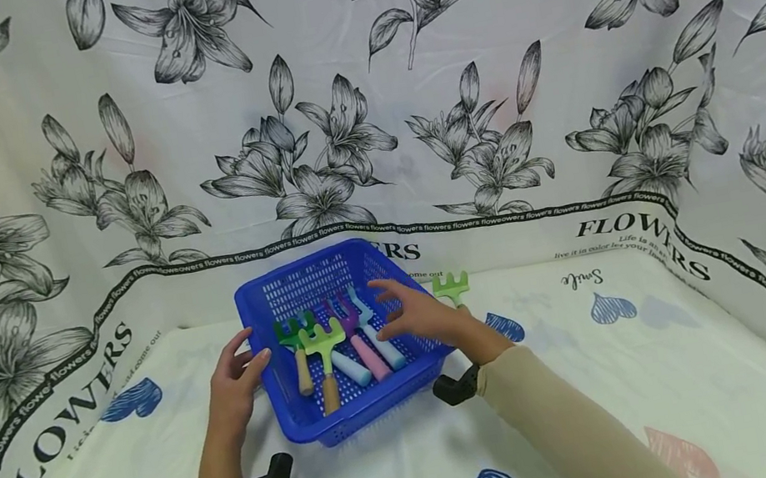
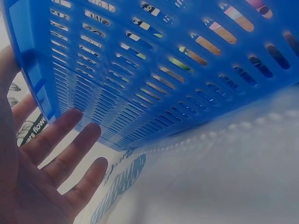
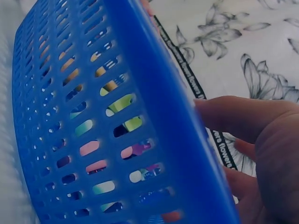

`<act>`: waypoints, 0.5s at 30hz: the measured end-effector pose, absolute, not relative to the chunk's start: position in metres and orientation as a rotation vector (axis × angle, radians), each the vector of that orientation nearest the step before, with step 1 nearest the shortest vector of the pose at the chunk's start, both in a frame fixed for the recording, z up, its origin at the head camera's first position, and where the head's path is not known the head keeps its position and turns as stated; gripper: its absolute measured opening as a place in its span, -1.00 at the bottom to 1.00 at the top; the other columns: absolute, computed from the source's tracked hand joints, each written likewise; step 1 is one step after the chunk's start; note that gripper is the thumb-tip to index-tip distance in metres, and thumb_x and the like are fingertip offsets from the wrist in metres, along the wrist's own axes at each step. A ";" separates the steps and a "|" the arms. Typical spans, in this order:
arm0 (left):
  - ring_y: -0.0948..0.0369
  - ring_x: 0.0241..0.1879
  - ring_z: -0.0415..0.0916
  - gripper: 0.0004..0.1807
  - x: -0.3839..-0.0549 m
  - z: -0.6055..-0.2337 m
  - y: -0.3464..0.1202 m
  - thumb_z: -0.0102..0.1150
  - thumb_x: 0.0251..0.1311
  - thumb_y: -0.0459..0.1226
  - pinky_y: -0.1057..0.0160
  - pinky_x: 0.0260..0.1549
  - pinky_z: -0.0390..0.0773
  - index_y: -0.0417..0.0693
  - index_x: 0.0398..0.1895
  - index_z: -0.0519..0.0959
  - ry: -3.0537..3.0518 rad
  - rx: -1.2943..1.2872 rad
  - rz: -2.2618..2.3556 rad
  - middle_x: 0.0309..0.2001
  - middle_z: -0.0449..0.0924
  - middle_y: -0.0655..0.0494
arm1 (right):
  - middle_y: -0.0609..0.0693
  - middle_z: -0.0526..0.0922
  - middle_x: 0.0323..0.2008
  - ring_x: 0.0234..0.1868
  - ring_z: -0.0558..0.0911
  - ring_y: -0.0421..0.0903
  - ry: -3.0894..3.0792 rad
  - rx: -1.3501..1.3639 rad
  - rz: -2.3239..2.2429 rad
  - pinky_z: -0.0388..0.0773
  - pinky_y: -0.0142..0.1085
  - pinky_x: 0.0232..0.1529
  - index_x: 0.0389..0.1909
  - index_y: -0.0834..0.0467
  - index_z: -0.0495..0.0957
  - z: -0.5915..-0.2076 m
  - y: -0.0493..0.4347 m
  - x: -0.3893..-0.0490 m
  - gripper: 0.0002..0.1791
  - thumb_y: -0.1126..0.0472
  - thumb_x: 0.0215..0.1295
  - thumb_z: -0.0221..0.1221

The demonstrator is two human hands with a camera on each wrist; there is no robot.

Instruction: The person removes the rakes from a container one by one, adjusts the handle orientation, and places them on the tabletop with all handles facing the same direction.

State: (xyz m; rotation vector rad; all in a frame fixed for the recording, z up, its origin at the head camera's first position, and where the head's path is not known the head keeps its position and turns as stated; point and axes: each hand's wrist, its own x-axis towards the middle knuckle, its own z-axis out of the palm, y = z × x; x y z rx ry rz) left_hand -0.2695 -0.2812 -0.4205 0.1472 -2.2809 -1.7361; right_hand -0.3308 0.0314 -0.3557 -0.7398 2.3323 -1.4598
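Observation:
A blue perforated plastic basket (image 1: 351,413) sits on the cloth, turned at an angle. Several small garden hand rakes lie in it: a dark green one (image 1: 296,334), a lime green one with a wooden handle (image 1: 324,342), a purple one with a pink handle (image 1: 369,355) and a light blue one (image 1: 388,348). My left hand (image 1: 234,382) is at the left rim, its fingers extended along the outer wall in the left wrist view. My right hand (image 1: 421,317) reaches over the right rim, thumb and fingers spread above the tools, holding none.
Another light green rake (image 1: 452,287) lies outside the basket, just past its right side, partly hidden by my right arm. Floral cloth (image 1: 486,129) hangs behind as a backdrop. The surface cover (image 1: 594,407) carries printed hearts.

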 end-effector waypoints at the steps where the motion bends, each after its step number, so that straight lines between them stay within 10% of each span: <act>1: -0.19 0.29 0.28 -0.22 -0.270 -0.421 -0.281 0.10 0.33 0.03 -0.17 0.22 0.29 0.25 0.54 0.03 -2.282 0.148 -1.735 0.37 0.23 -0.24 | 0.09 0.28 0.37 0.22 0.46 0.14 2.333 -0.734 -1.434 0.44 0.03 0.16 0.50 -0.12 0.07 -0.356 0.031 -0.331 -0.10 0.27 0.22 0.31; 15: -0.16 0.29 0.27 -0.22 -0.271 -0.421 -0.280 0.11 0.32 0.06 -0.16 0.22 0.29 0.24 0.54 0.05 -2.276 0.155 -1.726 0.36 0.24 -0.21 | 0.13 0.38 0.31 0.33 0.33 0.13 2.359 -0.710 -1.075 0.31 0.09 0.25 0.47 -0.07 0.18 -0.364 0.025 -0.338 -0.18 0.16 0.20 0.33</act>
